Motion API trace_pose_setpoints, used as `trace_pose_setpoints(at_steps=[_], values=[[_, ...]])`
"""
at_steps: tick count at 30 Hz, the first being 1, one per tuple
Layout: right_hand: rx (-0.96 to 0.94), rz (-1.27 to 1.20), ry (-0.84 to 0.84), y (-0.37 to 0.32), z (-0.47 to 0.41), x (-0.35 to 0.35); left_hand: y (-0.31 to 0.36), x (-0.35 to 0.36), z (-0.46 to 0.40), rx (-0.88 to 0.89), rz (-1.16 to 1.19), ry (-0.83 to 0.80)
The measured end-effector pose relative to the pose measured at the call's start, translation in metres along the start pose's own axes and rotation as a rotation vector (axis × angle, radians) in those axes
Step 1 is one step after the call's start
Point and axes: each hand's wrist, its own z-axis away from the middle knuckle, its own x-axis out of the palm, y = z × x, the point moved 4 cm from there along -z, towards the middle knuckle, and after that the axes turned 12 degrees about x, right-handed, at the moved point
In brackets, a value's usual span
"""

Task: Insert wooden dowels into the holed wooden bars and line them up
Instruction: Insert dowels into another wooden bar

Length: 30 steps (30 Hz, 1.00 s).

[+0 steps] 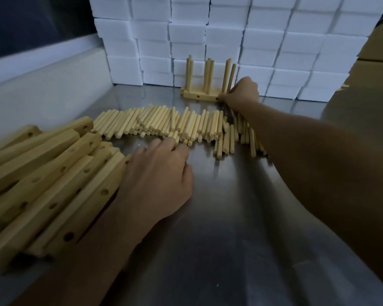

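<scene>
On a steel worktable (pixel 219 217), backed by a wall of stacked white foam blocks (pixel 219 36), a dowel-fitting job is seen under way in dim light. A cardboard box (pixel 378 40) is partly visible at the right edge. The left side of the table is taken up by a loose heap of holed wooden bars (pixel 44 180), laid at an angle with their drilled holes facing up. Across the middle of the table a long spread of loose wooden dowels (pixel 175 124) is laid out, most of them side by side and pointing away from the camera. At the back, just in front of the foam blocks, finished bars with upright dowels (pixel 206 85) are stood together; how many bars are lined up there cannot be told. The near bar's right end is gripped by the right hand (pixel 241 91), with the fingers curled round it and the arm stretched over the dowel spread. The left hand (pixel 159 173) is laid palm down on the table beside the heap of bars, fingers fairly straight and holding nothing, its fingertips (pixel 170 141) touching the near ends of the loose dowels.
</scene>
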Motion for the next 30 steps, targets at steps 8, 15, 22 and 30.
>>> trace_pose_setpoints(at_steps=[8,15,22,30], values=[[-0.024,0.048,0.068,-0.007,0.006,0.001,0.001,-0.003,-0.001,0.004,0.007,-0.002],[-0.029,0.184,0.006,-0.01,0.013,0.005,0.0,-0.002,0.0,-0.005,0.011,-0.003],[-0.026,0.229,-0.143,-0.012,0.019,0.005,0.0,-0.003,0.0,-0.005,0.003,-0.002],[-0.079,0.201,-0.089,-0.016,0.032,-0.005,0.0,-0.003,0.0,-0.008,0.014,0.006]])
